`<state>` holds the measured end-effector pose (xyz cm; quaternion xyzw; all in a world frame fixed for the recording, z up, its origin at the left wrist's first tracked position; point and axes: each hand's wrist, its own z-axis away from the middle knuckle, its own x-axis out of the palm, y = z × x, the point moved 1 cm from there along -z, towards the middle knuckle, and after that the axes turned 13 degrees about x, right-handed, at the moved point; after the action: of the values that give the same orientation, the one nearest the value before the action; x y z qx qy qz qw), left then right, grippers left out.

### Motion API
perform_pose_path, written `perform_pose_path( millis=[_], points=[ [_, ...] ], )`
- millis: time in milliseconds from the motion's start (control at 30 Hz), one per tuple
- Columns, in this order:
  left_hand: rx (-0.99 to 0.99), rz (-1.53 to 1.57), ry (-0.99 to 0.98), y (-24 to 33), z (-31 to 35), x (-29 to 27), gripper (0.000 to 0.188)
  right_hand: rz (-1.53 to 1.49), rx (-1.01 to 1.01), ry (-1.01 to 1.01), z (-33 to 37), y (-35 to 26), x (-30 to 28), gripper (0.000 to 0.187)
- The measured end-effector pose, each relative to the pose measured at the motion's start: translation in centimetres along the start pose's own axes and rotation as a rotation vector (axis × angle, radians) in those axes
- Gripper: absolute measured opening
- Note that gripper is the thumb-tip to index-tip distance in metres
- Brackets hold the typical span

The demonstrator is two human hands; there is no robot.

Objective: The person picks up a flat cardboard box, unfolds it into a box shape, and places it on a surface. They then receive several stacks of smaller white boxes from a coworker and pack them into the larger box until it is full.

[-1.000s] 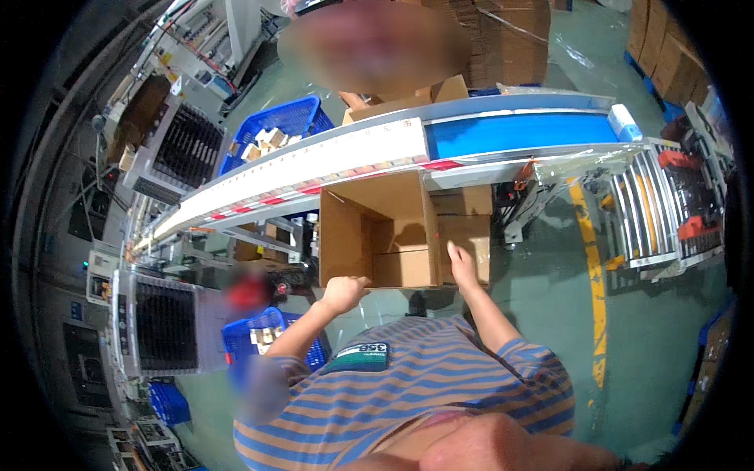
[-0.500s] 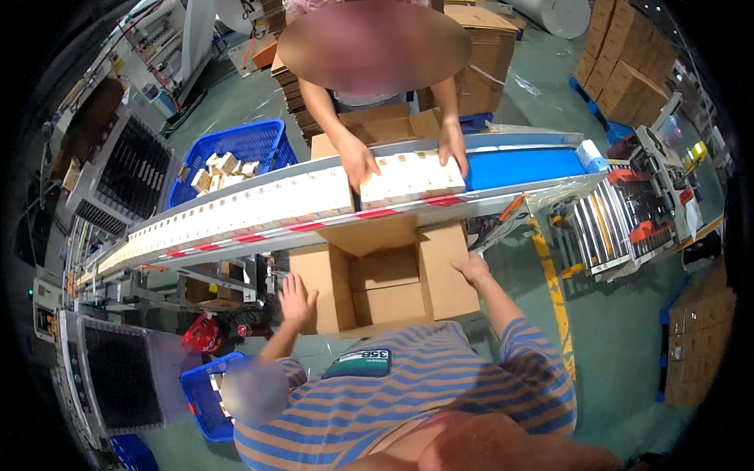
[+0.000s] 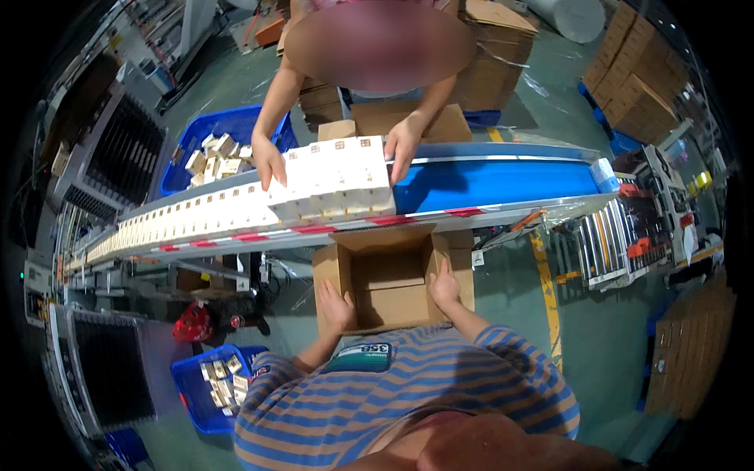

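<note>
An open-topped cardboard box point(image 3: 389, 271) stands in front of my body, with its inside showing and nothing in it. My left hand point(image 3: 336, 306) lies against its left flap, fingers stretched out. On the right flap rests my right hand point(image 3: 444, 284), its fingers also extended and the thumb near the box's inner edge. Both side flaps slope outward and down. Across the conveyor, a co-worker's two hands press the ends of a row of white cartons point(image 3: 338, 180) with small brown window-like marks, which stands higher than the line of cartons point(image 3: 188, 220) to its left.
A blue-belted conveyor point(image 3: 495, 184) with a red-and-white striped edge runs across beyond the box. Blue baskets point(image 3: 181, 365) of small cartons stand at left. A roller stand point(image 3: 605, 239) is on the right. Stacked flat cardboard point(image 3: 495, 71) stands behind the co-worker.
My hands have moved inward along the flaps, which now slope down more steeply. The co-worker's hands have shifted left with the row of white cartons, which is now raised.
</note>
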<state>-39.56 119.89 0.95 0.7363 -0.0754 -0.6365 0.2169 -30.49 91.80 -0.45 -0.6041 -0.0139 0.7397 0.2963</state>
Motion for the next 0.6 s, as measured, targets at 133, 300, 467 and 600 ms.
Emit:
perform_pose_path(
  millis=[133, 300, 467, 600],
  points=[
    [-0.038, -0.048, 0.047, -1.0, 0.1, 1.4, 0.072, 0.020, -0.053, -0.003, 0.1, -0.8, -0.6, 0.065],
    [-0.082, -0.077, -0.001, 0.2, -0.2, 0.3, 0.073, 0.007, -0.104, 0.096, 0.6, -0.1, -0.4, 0.064],
    [-0.072, -0.074, 0.025, 0.0, -0.1, 0.5, 0.076, -0.015, -0.089, 0.061, 0.4, -0.2, -0.7, 0.063],
    [-0.086, -0.066, -0.001, 0.7, -0.2, 0.2, 0.074, 0.002, -0.078, 0.066, 0.1, 0.5, 0.0, 0.066]
  ],
)
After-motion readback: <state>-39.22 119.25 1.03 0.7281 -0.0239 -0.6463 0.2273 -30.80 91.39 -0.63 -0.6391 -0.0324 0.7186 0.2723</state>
